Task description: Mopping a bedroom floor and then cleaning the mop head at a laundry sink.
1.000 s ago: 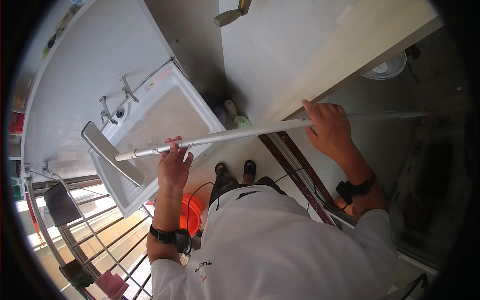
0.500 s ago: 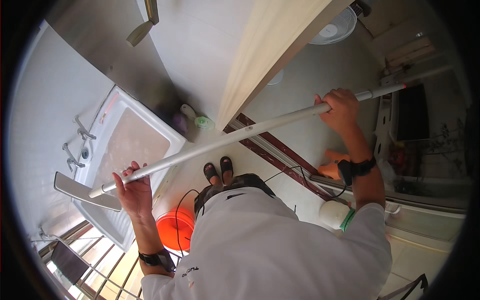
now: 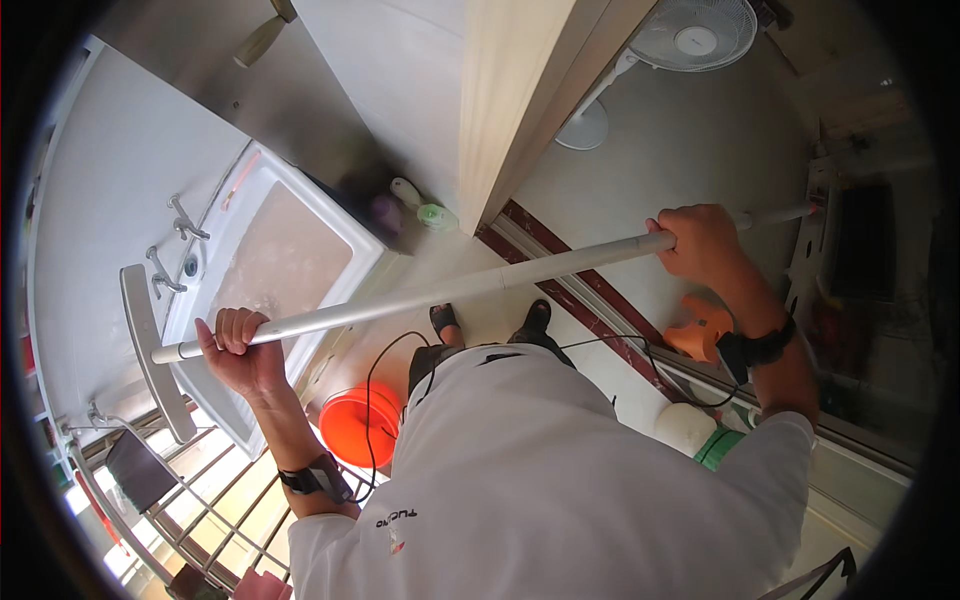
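Note:
A long silvery pole (image 3: pixel 460 288) with a flat grey crosswise head at its left end, like a flat mop, stretches across in front of me. My left hand (image 3: pixel 245 358) is closed round the pole close to the flat head (image 3: pixel 145 330), fingers curled over the top. Farther along, my right hand (image 3: pixel 698 240) grips the shaft in a fist, with the pole's red-tipped end sticking out past it to the right. Behind the left part of the pole lies a white sink (image 3: pixel 362 240) with two taps; the flat head hangs beside its left end.
An orange-red bucket (image 3: pixel 345 425) stands on the floor below the sink. A wooden door frame (image 3: pixel 490 100) and a sliding-door track (image 3: pixel 560 275) edge the doorway. Beyond it are a standing fan (image 3: pixel 695 40) and an orange object (image 3: pixel 700 330). Window bars (image 3: pixel 225 520) are at lower left.
The flat head has swung to a steeper angle as the pole turned. My left fingers have curled over the shaft. My feet have moved apart, and the right hand sits lower and farther right.

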The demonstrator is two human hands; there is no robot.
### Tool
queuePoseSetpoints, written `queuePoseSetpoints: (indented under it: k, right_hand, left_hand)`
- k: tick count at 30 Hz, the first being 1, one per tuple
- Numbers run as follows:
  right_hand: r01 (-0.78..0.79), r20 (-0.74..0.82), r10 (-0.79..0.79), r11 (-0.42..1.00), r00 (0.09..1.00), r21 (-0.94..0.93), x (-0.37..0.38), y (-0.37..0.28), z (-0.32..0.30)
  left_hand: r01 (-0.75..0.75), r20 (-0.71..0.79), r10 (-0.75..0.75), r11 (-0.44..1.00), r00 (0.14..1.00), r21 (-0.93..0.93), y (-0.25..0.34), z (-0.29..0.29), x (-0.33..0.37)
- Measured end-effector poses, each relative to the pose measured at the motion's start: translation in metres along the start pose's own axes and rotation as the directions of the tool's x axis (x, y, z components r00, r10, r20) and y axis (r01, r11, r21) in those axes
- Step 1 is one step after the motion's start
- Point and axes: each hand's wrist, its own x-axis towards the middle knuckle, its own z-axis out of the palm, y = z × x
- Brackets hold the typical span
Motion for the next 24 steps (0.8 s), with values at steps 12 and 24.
queuePoseSetpoints:
  k: [12, 24]
  right_hand:
    - [0.005, -0.081, -0.005, 1.000, 0.997, -0.002, -0.023, 0.042, 0.020]
    - [-0.053, 0.009, 0.052, 0.997, 0.999, 0.064, -0.013, 0.021, 0.003]
  left_hand:
    - [-0.187, 0.172, 0.160, 0.970, 0.972, 0.155, -0.035, 0.036, -0.025]
    - [-0.256, 0.152, 0.231, 0.951, 0.961, 0.173, -0.024, 0.044, -0.024]
